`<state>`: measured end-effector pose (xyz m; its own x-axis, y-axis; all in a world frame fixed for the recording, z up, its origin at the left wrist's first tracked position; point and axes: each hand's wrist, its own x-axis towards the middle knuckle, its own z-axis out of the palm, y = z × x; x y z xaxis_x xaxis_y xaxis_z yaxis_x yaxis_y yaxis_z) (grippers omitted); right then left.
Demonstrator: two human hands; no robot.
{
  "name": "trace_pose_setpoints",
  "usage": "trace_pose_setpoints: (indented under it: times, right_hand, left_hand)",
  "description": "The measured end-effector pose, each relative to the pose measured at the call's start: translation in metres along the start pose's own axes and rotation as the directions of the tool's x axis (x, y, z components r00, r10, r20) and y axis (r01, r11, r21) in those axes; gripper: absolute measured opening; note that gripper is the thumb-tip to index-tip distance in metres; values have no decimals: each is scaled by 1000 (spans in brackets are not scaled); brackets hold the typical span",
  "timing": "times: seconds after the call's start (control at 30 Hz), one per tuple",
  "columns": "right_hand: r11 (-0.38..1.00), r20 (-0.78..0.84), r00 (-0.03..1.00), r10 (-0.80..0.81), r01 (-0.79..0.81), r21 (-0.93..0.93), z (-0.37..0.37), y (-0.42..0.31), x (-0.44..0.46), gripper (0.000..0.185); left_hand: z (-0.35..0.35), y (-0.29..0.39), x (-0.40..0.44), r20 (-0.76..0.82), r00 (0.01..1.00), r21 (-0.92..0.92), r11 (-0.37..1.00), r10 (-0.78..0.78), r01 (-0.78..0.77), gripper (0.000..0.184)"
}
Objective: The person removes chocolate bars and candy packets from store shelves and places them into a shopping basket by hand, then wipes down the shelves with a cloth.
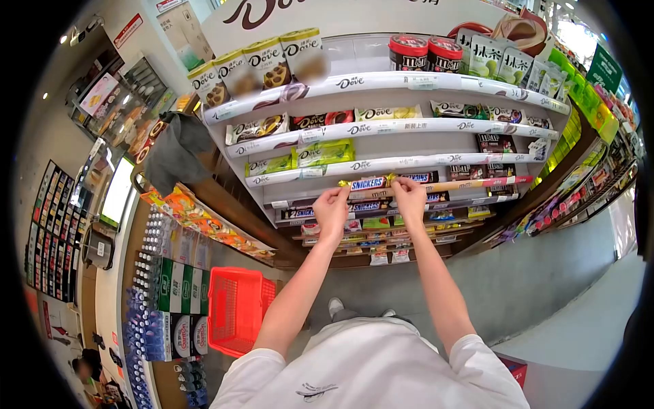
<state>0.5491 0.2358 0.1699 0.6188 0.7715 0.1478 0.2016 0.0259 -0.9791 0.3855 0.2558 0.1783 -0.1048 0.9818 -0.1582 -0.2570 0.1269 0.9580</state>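
Between my two hands is a Snickers bar (368, 183) in a wrapper with gold ends and a blue-on-white label. My left hand (332, 211) is closed on its left end, and my right hand (410, 200) pinches its right end. The bar is level, in front of a lower shelf edge of the candy rack. More Snickers bars (368, 206) lie on the shelf just below it. Another Snickers bar (417, 177) shows partly behind my right hand. My fingertips partly hide the ends of the held bar.
Dove pouches (263, 63) and red-lidded M&M's tubs (409, 53) stand on the top shelf. Green Dove packs (325, 153) sit on a middle shelf. A red shopping basket (235, 310) is at my left, beside stacked drinks (184, 286). A snack rack (586, 184) stands at right.
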Motion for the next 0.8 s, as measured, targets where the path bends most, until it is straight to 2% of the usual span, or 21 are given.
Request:
trace_pose_setpoints:
  times: [0.1,0.17,0.23,0.3,0.43,0.5,0.53,0.6,0.67,0.8]
  right_hand:
    - [999,46,999,1,-4,54,-9,4,-18,19]
    - [999,105,994,21,-24,29,-7,20,-28,19]
    - [998,134,990,-46,39,50,-4,16,-43,15]
    - [998,220,975,14,-26,51,0,8,-64,13]
    - [993,374,927,-35,74,-91,28,31,-125,14]
    - [985,510,860,1,88,-149,40,35,-155,12]
    - [979,537,843,19,93,-180,47,41,-166,11]
    - [970,625,780,12,143,-197,63,50,-192,11]
    - [946,705,707,52,191,-262,79,47,-215,13]
    - [886,821,570,-11,386,-256,115,36,-260,16]
  left_hand:
    - [-17,-11,-21,27,1000,18,1000,-10,10,16]
    - [-31,-22,-33,-14,1000,26,1000,10,-9,15]
    - [-40,-21,-54,-65,998,-22,1000,-19,18,15]
    - [-59,-31,-75,-120,993,30,999,-25,29,16]
    - [-110,-64,-121,-290,954,106,988,-80,116,18]
    - [-144,-91,-142,-408,907,5,994,-101,113,18]
    - [-154,-98,-150,-446,889,33,990,-109,138,18]
    - [-184,-109,-166,-509,845,-35,985,-164,170,18]
    - [-209,-113,-181,-551,796,-105,967,-252,233,20]
    - [-257,-118,-209,-575,731,-265,929,-368,259,21]
